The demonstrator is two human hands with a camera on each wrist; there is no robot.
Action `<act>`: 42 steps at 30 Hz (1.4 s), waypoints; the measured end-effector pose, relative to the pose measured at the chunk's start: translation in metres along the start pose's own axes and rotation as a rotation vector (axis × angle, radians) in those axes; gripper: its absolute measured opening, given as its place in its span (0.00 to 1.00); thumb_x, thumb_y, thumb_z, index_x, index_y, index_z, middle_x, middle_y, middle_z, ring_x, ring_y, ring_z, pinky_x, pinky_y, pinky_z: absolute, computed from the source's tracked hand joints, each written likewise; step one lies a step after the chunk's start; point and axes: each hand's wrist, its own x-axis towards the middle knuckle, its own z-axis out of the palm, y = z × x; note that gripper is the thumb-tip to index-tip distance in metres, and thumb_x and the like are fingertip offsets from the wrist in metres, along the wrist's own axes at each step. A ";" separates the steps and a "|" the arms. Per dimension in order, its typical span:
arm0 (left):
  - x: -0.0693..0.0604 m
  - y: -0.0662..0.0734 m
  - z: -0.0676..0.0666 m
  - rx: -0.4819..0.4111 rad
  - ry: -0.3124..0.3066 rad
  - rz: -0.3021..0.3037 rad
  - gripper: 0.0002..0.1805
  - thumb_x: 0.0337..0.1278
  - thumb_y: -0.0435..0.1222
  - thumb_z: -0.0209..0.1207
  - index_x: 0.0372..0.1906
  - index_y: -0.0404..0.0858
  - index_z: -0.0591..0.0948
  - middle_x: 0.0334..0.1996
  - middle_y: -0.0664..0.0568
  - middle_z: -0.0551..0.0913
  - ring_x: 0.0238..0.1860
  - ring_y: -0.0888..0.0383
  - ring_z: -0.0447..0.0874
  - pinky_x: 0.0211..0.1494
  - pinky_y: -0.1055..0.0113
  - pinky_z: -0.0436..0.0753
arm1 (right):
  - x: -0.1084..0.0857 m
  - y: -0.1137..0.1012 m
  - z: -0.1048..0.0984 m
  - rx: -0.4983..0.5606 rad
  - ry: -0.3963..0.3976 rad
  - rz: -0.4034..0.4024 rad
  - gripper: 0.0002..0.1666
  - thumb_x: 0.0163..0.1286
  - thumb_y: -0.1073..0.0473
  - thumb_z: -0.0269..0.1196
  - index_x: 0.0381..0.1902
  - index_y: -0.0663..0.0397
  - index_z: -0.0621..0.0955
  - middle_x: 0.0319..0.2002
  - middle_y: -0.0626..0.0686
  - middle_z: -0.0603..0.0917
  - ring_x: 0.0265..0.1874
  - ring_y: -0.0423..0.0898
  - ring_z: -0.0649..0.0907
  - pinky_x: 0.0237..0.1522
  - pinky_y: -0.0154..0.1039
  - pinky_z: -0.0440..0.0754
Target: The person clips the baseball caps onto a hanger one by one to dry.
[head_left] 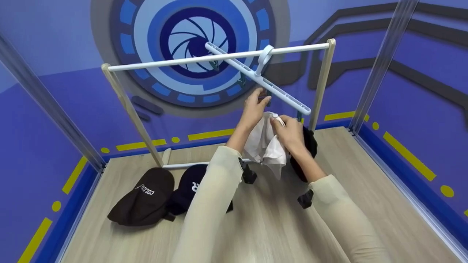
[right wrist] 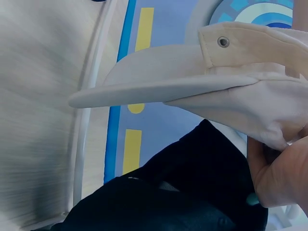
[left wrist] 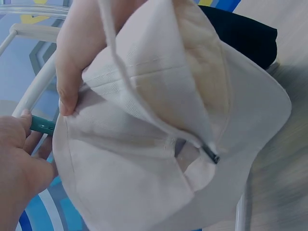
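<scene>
Four caps on my feed, clock faces read from the middle of the head view. Item: white cap (head_left: pixel 256 140), held aloft just off centre towards 4 o'clock, below the hanger, crown crumpled, a metal eyelet visible on its band. Item: right hand (head_left: pixel 292 134), at 3 o'clock, fingers and thumb pinching the white cap by its edge. Item: left hand (head_left: pixel 255 106), at 1 o'clock, thumb and fingers clamped on a green clip (left wrist: pixel 43 124); the clip meets the cap's rim in my left wrist view, though I cannot tell whether it bites the fabric. Item: hanger (head_left: pixel 275 89), white, at 1 o'clock, slanting, hooked over the white rail (head_left: pixel 153 64) of a rack with wooden posts (head_left: pixel 321 87). Item: black cap (head_left: pixel 310 146), between 3 and 4 o'clock, partly hidden by the right hand, beneath the hanger's near end; my right wrist view shows a spot of green at its edge. Item: dark brown cap (head_left: pixel 146 199), white lettering, on the surface (head_left: pixel 270 226) at 8 o'clock. Item: navy cap (head_left: pixel 190 182), touching it, at 7 o'clock, partly covered by the left sleeve (head_left: pixel 215 193).
</scene>
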 end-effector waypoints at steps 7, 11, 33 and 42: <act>0.000 -0.003 -0.003 0.063 0.042 0.014 0.14 0.74 0.34 0.57 0.56 0.29 0.80 0.45 0.41 0.86 0.48 0.53 0.85 0.52 0.68 0.81 | -0.001 0.008 -0.001 -0.002 0.000 -0.015 0.17 0.73 0.51 0.63 0.33 0.59 0.85 0.23 0.50 0.79 0.27 0.49 0.78 0.31 0.38 0.72; 0.001 -0.001 -0.004 0.084 0.051 0.020 0.13 0.74 0.34 0.58 0.54 0.29 0.81 0.45 0.41 0.86 0.48 0.53 0.85 0.51 0.68 0.81 | 0.001 0.011 -0.003 -0.017 0.000 -0.010 0.17 0.73 0.50 0.63 0.34 0.59 0.86 0.25 0.52 0.80 0.29 0.51 0.79 0.32 0.40 0.72; 0.002 0.018 -0.011 0.181 0.199 -0.102 0.12 0.70 0.40 0.62 0.44 0.35 0.88 0.36 0.49 0.88 0.38 0.58 0.80 0.48 0.66 0.77 | 0.016 0.023 -0.013 -0.033 -0.018 -0.082 0.21 0.74 0.46 0.63 0.32 0.58 0.84 0.26 0.55 0.81 0.29 0.52 0.79 0.31 0.41 0.71; 0.001 0.015 -0.008 0.180 0.188 -0.116 0.13 0.68 0.42 0.63 0.45 0.35 0.88 0.39 0.49 0.89 0.43 0.55 0.83 0.50 0.67 0.78 | 0.015 0.026 -0.011 0.026 -0.005 -0.092 0.18 0.74 0.48 0.63 0.38 0.59 0.86 0.30 0.54 0.82 0.31 0.49 0.78 0.32 0.37 0.71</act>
